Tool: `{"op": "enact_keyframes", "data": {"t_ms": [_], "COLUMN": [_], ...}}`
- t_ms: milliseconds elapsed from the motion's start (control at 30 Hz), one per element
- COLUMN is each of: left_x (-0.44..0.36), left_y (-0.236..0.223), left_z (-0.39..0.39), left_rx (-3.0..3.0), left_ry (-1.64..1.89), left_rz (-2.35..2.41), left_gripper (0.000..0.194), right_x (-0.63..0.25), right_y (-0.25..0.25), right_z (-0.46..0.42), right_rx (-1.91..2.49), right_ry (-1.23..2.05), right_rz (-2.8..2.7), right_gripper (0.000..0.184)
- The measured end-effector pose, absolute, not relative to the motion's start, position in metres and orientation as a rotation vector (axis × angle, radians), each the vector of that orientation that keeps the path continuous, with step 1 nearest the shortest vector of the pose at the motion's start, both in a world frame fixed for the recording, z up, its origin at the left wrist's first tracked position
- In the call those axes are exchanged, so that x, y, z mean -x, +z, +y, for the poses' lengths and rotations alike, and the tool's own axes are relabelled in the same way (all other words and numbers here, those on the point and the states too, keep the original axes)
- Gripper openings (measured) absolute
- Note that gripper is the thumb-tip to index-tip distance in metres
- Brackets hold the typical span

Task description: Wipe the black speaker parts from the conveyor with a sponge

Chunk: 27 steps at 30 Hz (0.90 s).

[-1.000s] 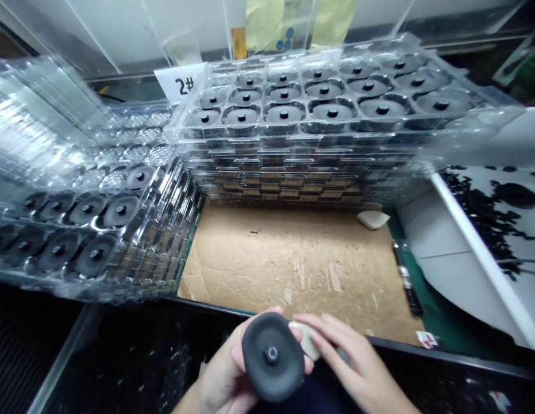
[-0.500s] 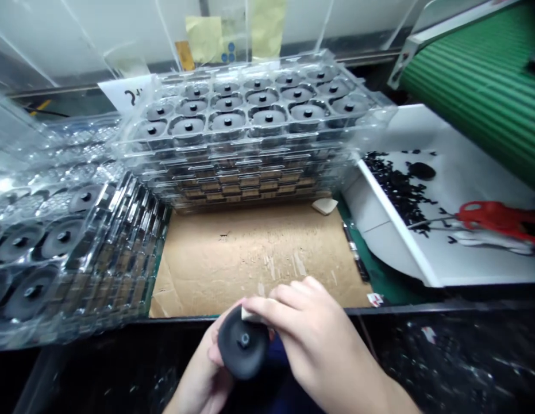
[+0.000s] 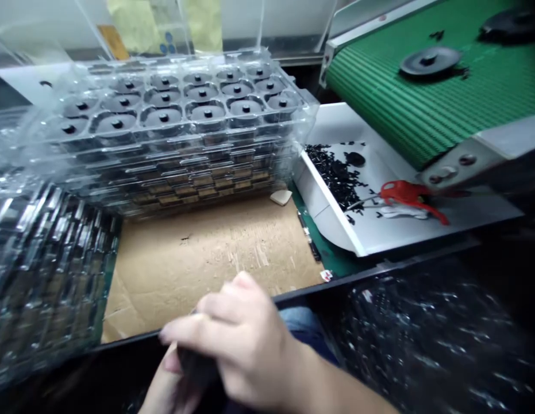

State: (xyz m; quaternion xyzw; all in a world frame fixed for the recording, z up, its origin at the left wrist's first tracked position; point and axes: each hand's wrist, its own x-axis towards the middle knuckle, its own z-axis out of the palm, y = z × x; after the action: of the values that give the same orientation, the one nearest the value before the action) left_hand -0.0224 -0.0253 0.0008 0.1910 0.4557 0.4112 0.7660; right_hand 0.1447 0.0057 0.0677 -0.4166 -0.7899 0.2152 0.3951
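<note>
Black moulded disc (image 3: 196, 366) sat low at the near edge of the view, partly hidden and blurred, between the two hands. The right hand (image 3: 237, 339) was closed over it, its fingers curled across the upper face; the left hand (image 3: 168, 382) lay beneath it, and whether that hand gripped or merely supported the part could not be told. Beyond the hands, a cardboard sheet (image 3: 207, 270) covered the bench, with a small cream pad (image 3: 281, 197) at its far edge. Stacked clear plastic trays (image 3: 172, 150) stood farther on, their cells holding black discs (image 3: 164, 115), and a second tray stack (image 3: 47, 270) stood at left. At right, a white chute (image 3: 331, 227) held black scraps (image 3: 336, 175) and red-handled cutters (image 3: 407, 192), below a green belt conveyor (image 3: 379, 98) carrying a further disc (image 3: 430, 61).
</note>
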Motion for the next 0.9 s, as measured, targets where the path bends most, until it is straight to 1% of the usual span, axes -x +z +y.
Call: {"op": "enact_keyframes", "data": {"t_ms": [33,133,200,300,433,567,667,733,800,867,900], "left_x": [0.021,0.018,0.017,0.016,0.015,0.018,0.023,0.026,0.028,0.028,0.028], "left_y": [0.004,0.013,0.017,0.019,0.021,0.020,0.016,0.015,0.014,0.016,0.017], "left_z": [-0.025,-0.023,-0.021,-0.020,-0.020,-0.023,-0.025,-0.025,-0.023,-0.020,-0.018], "left_rx": [-0.395,-0.264,-0.209,-0.146,-0.096,-0.099,-0.270,-0.607,-1.059,-1.413,-1.513], "left_ry": [0.898,0.941,0.952,0.948,0.942,0.963,1.044,1.143,1.184,1.128,1.086], "left_rz": [0.979,0.867,0.773,0.680,0.610,0.563,0.578,0.675,0.837,0.968,1.000], "left_gripper": [0.039,0.060,0.061,0.053,0.046,0.047,0.050,0.061,0.085,0.106,0.111], "right_x": [-0.153,-0.182,-0.196,-0.192,-0.163,-0.149,-0.156,-0.167,-0.179,-0.188,-0.191], "right_y": [0.064,0.039,0.014,-0.022,-0.050,-0.061,-0.057,-0.048,-0.040,-0.032,-0.029], "right_z": [0.005,0.005,0.008,0.017,0.036,0.049,0.042,0.027,0.007,-0.014,-0.023], "right_rx": [1.109,1.352,1.487,1.520,1.471,1.520,1.515,1.471,1.435,1.454,1.484], "right_ry": [0.666,1.027,1.105,1.118,1.102,0.942,0.870,0.871,0.894,0.927,0.943], "right_rz": [-1.949,-1.683,-1.563,-1.596,-1.720,-1.763,-1.780,-1.813,-1.830,-1.780,-1.729], "right_gripper": [0.026,0.022,0.024,0.027,0.027,0.030,0.033,0.031,0.027,0.024,0.024]}}
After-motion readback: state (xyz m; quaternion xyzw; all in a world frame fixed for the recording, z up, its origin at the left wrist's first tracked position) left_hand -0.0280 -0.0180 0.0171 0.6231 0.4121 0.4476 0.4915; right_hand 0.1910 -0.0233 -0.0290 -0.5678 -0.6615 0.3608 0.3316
